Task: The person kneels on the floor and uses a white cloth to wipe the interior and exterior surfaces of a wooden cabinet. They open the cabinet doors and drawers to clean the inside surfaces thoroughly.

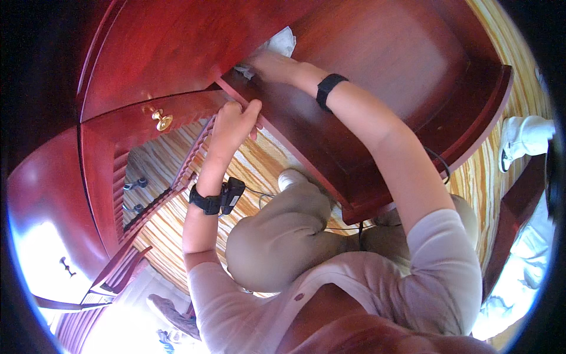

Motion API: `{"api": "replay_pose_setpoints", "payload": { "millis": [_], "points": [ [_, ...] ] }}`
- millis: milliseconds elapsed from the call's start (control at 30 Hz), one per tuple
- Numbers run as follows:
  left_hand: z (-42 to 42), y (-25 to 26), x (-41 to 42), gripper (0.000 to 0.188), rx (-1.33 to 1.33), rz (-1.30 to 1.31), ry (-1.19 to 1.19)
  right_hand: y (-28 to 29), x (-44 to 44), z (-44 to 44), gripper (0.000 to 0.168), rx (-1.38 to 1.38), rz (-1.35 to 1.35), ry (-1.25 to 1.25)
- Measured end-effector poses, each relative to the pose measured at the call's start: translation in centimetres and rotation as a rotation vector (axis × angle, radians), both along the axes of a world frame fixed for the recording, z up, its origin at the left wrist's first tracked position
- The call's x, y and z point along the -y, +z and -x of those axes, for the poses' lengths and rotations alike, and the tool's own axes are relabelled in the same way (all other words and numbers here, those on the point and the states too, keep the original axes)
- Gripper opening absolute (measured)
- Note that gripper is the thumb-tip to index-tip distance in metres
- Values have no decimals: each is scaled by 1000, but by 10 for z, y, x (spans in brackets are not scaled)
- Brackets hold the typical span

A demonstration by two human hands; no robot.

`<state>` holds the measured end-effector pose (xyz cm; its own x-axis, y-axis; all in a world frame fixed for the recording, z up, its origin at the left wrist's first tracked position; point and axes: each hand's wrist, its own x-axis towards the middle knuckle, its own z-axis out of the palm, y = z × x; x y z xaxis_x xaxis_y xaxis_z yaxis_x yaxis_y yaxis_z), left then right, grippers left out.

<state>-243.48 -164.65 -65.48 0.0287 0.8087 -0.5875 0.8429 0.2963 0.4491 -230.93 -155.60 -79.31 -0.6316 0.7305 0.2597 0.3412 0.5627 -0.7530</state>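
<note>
My right hand (270, 67) presses a white cloth (283, 42) inside an open compartment (376, 53) of glossy reddish wood. The fingers are partly hidden by the cloth and the shadow under a wooden panel. My left hand (234, 121) grips the thin wooden edge (289, 148) along the compartment's left side, its thumb on top and fingers curled over. Just left of that hand stands a cabinet door (99, 146) with a mirror panel (150, 159) and a brass knob (161, 120).
Black bands circle both wrists, the left one bearing a small black box (233, 196) with a cable. My bent knees are close to the compartment's front corner (351, 214). A person's shoe (508, 152) is at the right. Wooden chairs (112, 276) stand lower left.
</note>
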Motion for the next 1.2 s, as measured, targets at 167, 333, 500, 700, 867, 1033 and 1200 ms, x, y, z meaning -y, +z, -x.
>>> {"api": "replay_pose_setpoints", "payload": {
  "millis": [167,333,500,700,867,1033,1200],
  "points": [
    [1,-4,-4,49,15,44,-40,-26,9,9,63,-58,-54,-108],
    [11,-4,2,50,-30,36,-11,-23,73,-14,60,-83,59,-57],
    [8,-3,-1,52,-32,10,-47,-8,95,-75,53,69,-77,254],
    [0,-7,-2,56,-63,-60,-37,-26,62,-101,50,359,-353,248],
    [-8,-18,-12,55,-54,-26,-8,-17,0,-180,44,421,-143,-147],
    [-22,-19,-19,53,-39,-58,-44,-45,-69,-334,42,573,-257,-488],
    [-19,-29,-25,55,-18,-48,32,-30,-81,-398,49,565,-345,-518]
  ]
}}
